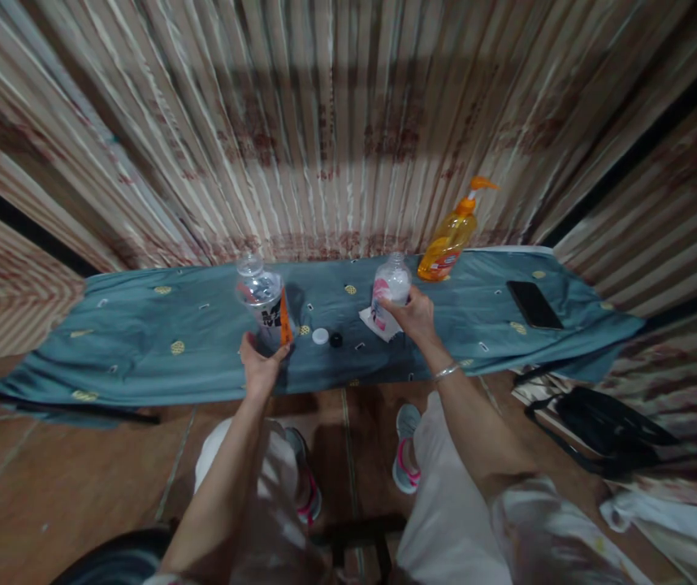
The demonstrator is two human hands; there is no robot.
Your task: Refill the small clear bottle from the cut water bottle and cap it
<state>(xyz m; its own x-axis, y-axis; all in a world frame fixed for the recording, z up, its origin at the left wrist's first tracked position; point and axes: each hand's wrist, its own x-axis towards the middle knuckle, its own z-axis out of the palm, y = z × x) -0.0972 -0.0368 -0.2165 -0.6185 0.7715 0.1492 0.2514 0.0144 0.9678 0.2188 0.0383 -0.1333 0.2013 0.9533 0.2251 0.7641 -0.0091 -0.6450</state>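
Observation:
My left hand (260, 366) is curled around the lower part of a clear plastic cup (263, 294) with bold black lettering. An orange strip (285, 318) runs up the cup's right side, its lower end by my thumb. A clear bottle neck (249, 264) shows above the cup's rim; whether it stands inside or behind I cannot tell. My right hand (413, 315) grips an uncapped clear bottle (395, 280) with a pink and white label, upright on a folded white tissue (378, 325). Between the hands lie a white cap (320, 335) and a black cap (336, 340).
An orange pump bottle (448, 244) stands behind my right hand. A black phone (534, 305) lies at the right on the teal cloth (141, 349) covering the narrow table. Pleated curtains (324, 122) hang behind. A black bag (610, 426) is on the floor at the right.

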